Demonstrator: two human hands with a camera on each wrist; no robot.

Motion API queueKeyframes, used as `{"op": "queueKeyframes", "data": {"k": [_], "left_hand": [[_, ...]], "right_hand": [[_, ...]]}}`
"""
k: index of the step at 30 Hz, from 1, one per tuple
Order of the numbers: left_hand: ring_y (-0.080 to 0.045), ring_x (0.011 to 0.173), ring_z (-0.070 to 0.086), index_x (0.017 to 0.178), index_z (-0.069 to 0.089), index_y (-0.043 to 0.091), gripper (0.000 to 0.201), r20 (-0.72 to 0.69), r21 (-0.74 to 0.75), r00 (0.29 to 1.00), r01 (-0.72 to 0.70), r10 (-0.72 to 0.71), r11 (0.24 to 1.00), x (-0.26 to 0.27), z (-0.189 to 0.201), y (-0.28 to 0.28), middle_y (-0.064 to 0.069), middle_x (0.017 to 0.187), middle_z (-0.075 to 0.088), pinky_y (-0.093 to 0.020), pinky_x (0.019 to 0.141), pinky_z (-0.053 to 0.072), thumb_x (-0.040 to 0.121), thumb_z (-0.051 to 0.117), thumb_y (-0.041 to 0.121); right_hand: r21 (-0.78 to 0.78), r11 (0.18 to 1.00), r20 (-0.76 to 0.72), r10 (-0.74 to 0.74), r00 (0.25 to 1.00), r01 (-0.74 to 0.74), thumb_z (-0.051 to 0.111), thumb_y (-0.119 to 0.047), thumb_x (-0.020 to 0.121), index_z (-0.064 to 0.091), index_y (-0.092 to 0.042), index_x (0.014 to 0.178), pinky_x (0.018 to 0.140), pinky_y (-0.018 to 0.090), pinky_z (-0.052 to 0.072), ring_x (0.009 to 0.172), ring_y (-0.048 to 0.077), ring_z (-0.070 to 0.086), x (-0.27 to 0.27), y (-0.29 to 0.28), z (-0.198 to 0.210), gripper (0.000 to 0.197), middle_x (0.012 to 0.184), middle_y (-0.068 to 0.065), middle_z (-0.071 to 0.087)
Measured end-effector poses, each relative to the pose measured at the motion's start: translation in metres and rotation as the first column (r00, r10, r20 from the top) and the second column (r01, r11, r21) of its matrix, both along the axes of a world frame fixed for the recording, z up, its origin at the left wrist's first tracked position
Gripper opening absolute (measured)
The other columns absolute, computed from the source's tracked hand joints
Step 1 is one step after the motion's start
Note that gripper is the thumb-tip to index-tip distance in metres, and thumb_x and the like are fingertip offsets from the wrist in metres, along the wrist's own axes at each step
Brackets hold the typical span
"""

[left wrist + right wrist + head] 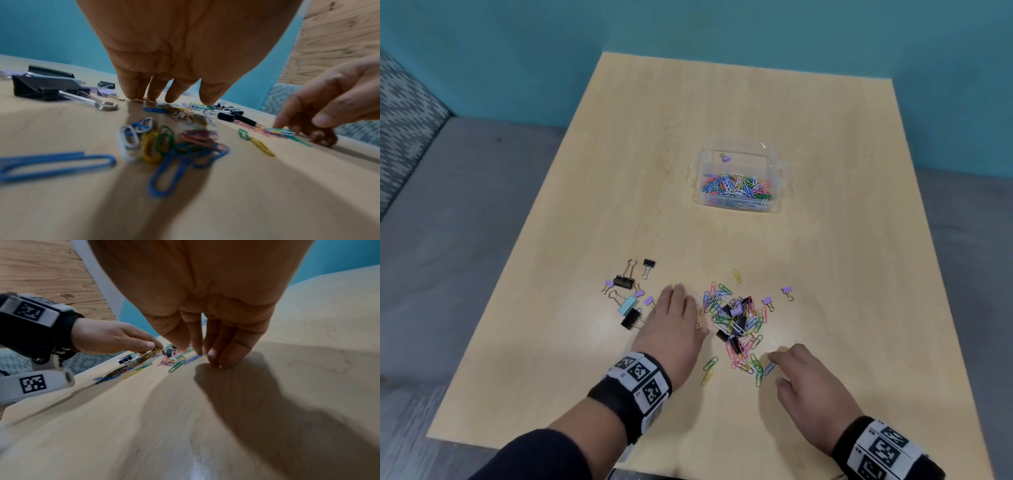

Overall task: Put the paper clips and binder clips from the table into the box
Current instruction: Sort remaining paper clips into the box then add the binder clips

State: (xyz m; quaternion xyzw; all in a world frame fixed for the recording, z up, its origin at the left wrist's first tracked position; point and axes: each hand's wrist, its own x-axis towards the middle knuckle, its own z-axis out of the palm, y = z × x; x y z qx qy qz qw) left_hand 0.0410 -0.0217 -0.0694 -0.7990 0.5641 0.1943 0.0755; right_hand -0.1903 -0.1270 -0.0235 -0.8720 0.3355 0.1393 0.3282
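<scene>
On table (825,274), both hands flat-ish, fingertips touching paper clips (736,322).

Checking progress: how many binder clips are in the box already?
1: a purple binder clip lies at the far end of the box, apart from the paper clips. Others may be hidden under those.

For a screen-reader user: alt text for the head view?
Two hands, left and right, rest fingertips beside a pile of coloured paper clips and binder clips on a wooden table; a clear box beyond holds more clips.
</scene>
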Motion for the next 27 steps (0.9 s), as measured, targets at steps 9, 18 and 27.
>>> {"op": "queueKeyframes", "data": {"k": [9,18,27], "left_hand": [[-0.031,0.143,0.01,0.144,0.026,0.01,0.057,-0.063,-0.07,0.998,-0.03,0.026,0.997,-0.019,0.022,0.013,-0.014,0.154,0.018,-0.044,0.114,0.022,0.097,0.02,0.041],[-0.033,0.117,0.047,0.116,0.055,0.011,0.045,0.02,-0.102,0.98,-0.195,0.198,0.975,-0.003,0.034,0.067,-0.013,0.126,0.053,-0.043,0.087,0.05,0.086,0.037,0.04],[-0.027,0.082,0.05,0.1,0.062,0.018,0.014,-0.137,-0.242,0.887,-0.463,0.442,0.853,0.045,0.028,0.073,-0.003,0.09,0.051,-0.034,0.062,0.044,0.086,0.059,0.02]], "right_hand": [[-0.003,1.0,0.002,-0.022,1.0,0.022,0.048,-0.017,0.088,0.052,-0.026,0.128,0.081,0.023,0.04,0.096,0.012,0.052,0.002,-0.002,-0.002,0.041,0.101,-0.015,0.039],[-0.009,1.0,-0.008,-0.011,1.0,0.011,0.048,-0.019,0.088,0.052,-0.027,0.127,0.08,0.023,0.041,0.097,0.01,0.052,0.002,-0.004,-0.004,0.04,0.103,-0.016,0.041],[-0.148,0.944,0.016,0.301,0.954,-0.295,0.047,-0.017,0.075,0.056,-0.022,0.104,0.066,0.034,0.05,0.083,0.022,0.053,0.051,0.022,0.027,0.031,0.094,-0.004,0.052]]}}
